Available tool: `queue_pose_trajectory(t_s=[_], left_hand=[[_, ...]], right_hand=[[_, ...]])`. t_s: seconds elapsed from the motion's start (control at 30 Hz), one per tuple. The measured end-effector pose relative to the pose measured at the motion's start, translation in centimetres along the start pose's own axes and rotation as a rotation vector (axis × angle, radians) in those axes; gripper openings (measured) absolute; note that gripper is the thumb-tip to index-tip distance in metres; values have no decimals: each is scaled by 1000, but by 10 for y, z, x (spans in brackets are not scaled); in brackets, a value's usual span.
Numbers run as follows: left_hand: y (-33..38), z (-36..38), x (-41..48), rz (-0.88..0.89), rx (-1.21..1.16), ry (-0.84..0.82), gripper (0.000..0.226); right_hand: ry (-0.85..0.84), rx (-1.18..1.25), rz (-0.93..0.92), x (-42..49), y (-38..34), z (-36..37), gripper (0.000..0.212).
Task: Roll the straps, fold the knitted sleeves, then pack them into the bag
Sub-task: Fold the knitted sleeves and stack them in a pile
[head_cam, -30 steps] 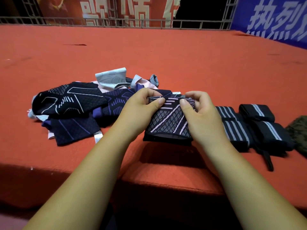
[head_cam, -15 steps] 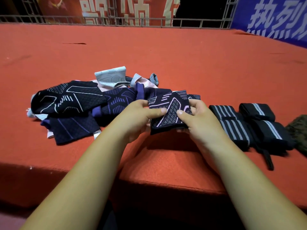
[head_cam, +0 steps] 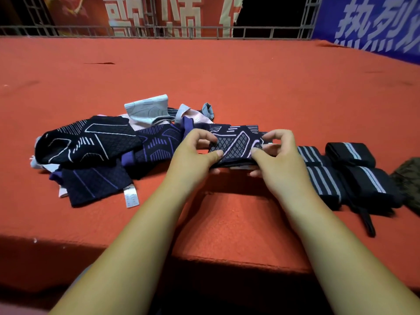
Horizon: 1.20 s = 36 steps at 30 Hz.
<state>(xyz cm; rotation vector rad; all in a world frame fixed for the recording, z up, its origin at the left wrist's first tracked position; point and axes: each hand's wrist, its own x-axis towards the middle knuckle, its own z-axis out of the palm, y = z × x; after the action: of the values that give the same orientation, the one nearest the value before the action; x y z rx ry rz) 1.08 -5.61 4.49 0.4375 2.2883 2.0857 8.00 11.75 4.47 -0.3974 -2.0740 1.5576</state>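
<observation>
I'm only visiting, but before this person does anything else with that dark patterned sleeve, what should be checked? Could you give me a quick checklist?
1. Grip on the sleeve: the left hand and right hand pinch the dark patterned sleeve at its two ends: ok.
2. Sleeve folded: it looks doubled over, with layers showing at its near edge: ok.
3. Straps rolled: the rolled straps lie right of the hands: ok.
4. Remaining sleeves folded: the pile on the left lies jumbled: not ok.
5. Bag ready: only a dark olive thing shows at the right edge; whether it is the bag: cannot tell.
</observation>
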Motion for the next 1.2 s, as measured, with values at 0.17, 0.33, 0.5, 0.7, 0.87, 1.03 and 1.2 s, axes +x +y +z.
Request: queue_pose_trajectory(t_s=[0.17,0.33,0.5,0.7,0.87,1.03,1.2], left_hand=[[0,17,23,51,18,-11,29],[-6,35,40,97,267,-63,45],[-25,49,53,116,535,-151,51],[-25,45,52,114,577,-143,49],[-15,29,41,63,557,-99,35],[-11,-3,34,111,736,-44,30],[-24,-39,29,167,1159,36,29]], right_hand=[[66,-45,-13,18,1,-6,26],[122,-228,-49,43,17,-10,34],[71,-525,-24,51,35,-10,38],[49,-612,-9,47,40,-2,36],[111,-608,-44,31,27,-1,38],[97,-450,-121,18,8,2,30],[-60,-385,-133,4,-1,19,25]])
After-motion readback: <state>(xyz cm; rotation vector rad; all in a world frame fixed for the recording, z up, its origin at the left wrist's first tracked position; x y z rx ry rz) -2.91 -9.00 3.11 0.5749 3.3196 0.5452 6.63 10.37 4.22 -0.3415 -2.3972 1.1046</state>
